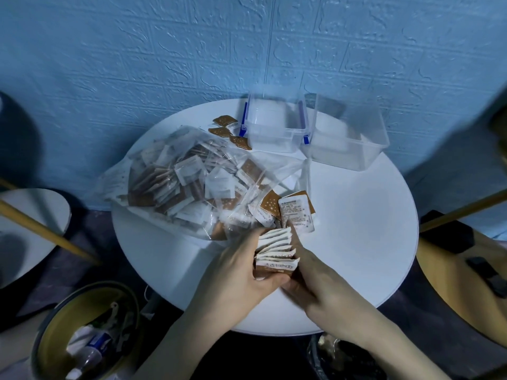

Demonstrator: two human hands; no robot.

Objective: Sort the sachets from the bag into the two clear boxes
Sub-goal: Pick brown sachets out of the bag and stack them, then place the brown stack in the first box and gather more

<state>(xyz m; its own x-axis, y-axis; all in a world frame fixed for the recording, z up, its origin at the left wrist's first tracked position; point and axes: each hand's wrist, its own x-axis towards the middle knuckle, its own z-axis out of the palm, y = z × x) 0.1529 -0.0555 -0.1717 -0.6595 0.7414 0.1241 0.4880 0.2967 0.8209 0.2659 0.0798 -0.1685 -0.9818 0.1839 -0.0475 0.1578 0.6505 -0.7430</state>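
Observation:
A clear plastic bag [175, 176] full of brown and white sachets lies on the left of the round white table [356, 229]. Both hands hold one stack of sachets [277, 252] near the table's front edge: my left hand [241, 272] grips it from the left and my right hand [315, 281] from the right. Loose sachets [290, 209] lie just beyond the stack at the bag's mouth. Two clear boxes stand at the back: one with blue clips [271, 133] and a plain one [354, 144] to its right. I see no sachets in either box.
A few brown sachets [227, 127] lie left of the blue-clip box. A bin [82, 333] with rubbish stands on the floor at the lower left. A second small table [27, 229] is at the left, and a wooden chair [463, 259] at the right. A blue wall lies behind.

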